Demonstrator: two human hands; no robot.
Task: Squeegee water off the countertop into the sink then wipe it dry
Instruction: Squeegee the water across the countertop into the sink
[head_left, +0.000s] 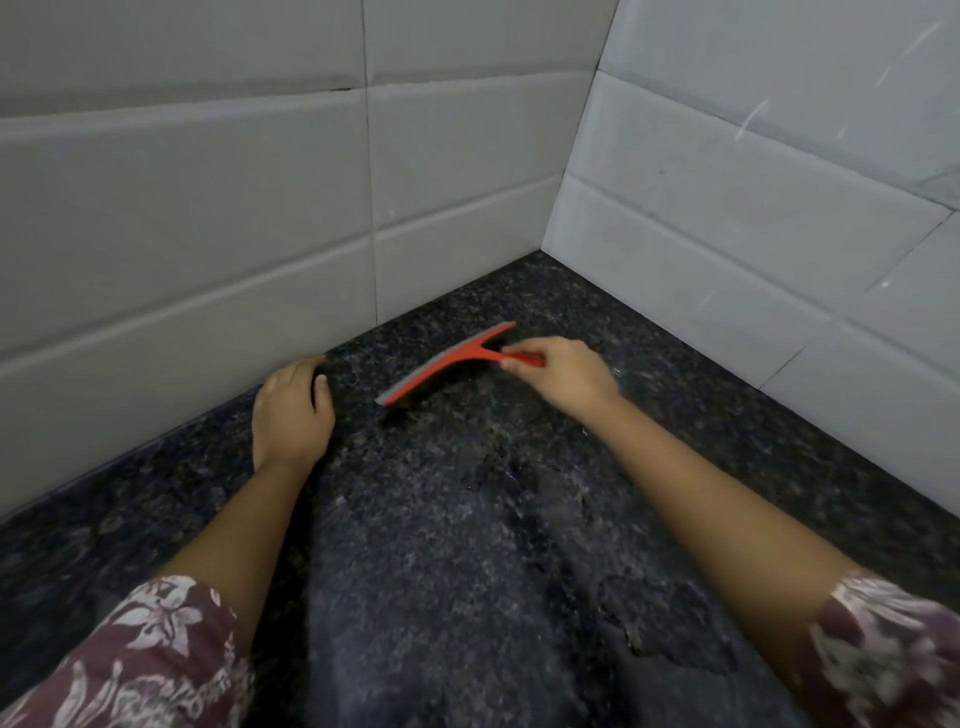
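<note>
Red squeegee looks light, stiff plastic w/ a soft blade; right hand pinches its short handle, left hand rests loosely curled, empty, on wet granite countertop

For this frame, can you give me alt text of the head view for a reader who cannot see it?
A right hand holds a red squeegee by its handle, blade down on a wet, dark speckled countertop near a corner of grey tiled walls. The left hand rests flat beside the left wall.
</note>
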